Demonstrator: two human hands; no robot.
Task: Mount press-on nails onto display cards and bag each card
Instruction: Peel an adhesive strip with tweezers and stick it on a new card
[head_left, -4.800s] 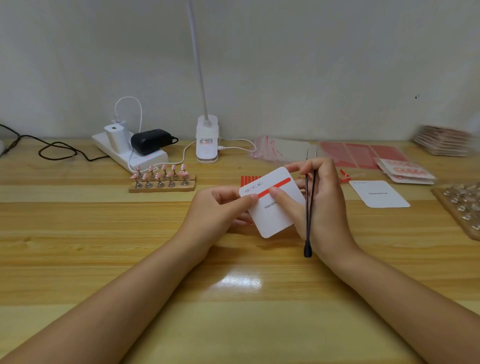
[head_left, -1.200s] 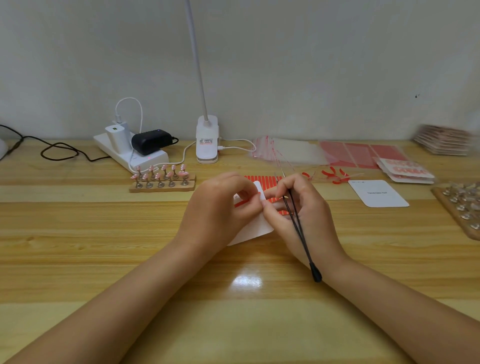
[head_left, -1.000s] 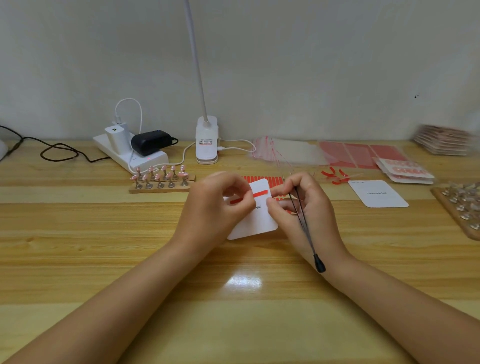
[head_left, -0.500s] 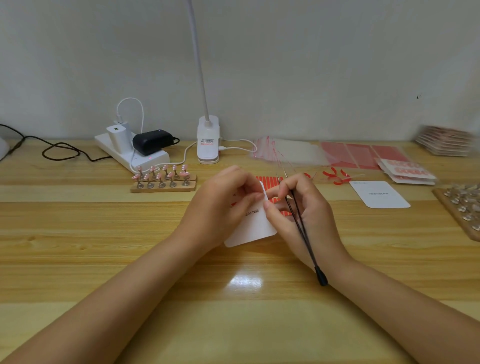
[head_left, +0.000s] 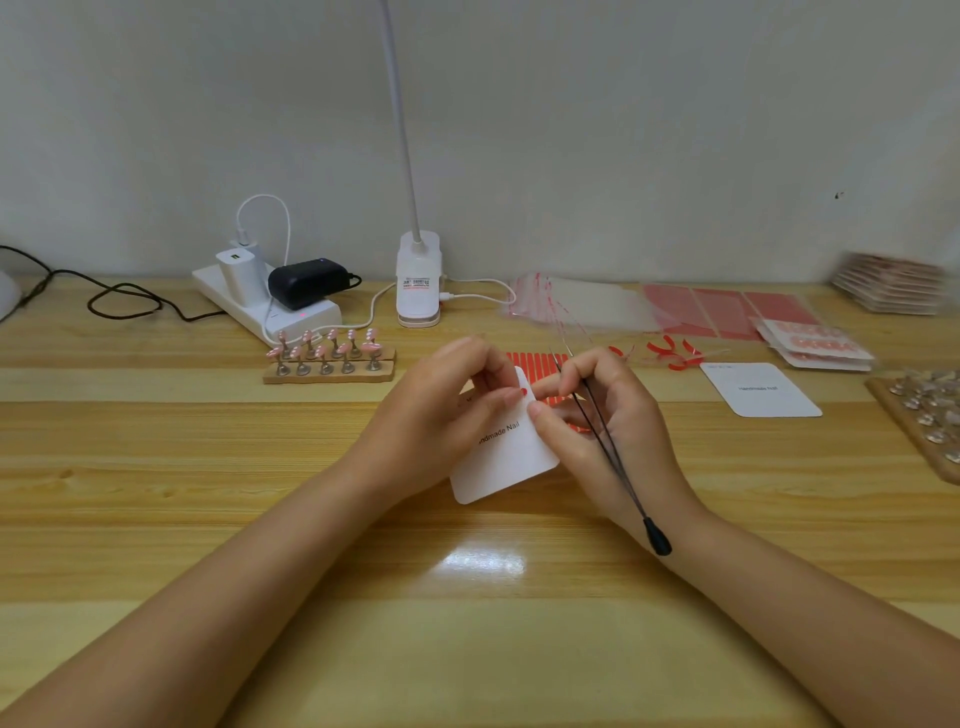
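A person holds a white card (head_left: 506, 457) above the counter (head_left: 156, 467), the left hand (head_left: 436, 415) curled over its upper left and the right hand (head_left: 602, 426) pinching its upper right edge, where a red strip (head_left: 523, 391) peeks out between the two thumbs. The card's long axis runs from the fingertips (head_left: 535, 410) down toward the wrists. Black tweezers (head_left: 608, 452) lie tucked in the right hand, tips pointing away. Just beyond the fingers sits a sheet of red strips (head_left: 535, 361); farther left a rack of pink nails (head_left: 327, 353), farther right clear bags (head_left: 582, 306), apparently empty. The strip probably needs pressing flat next.
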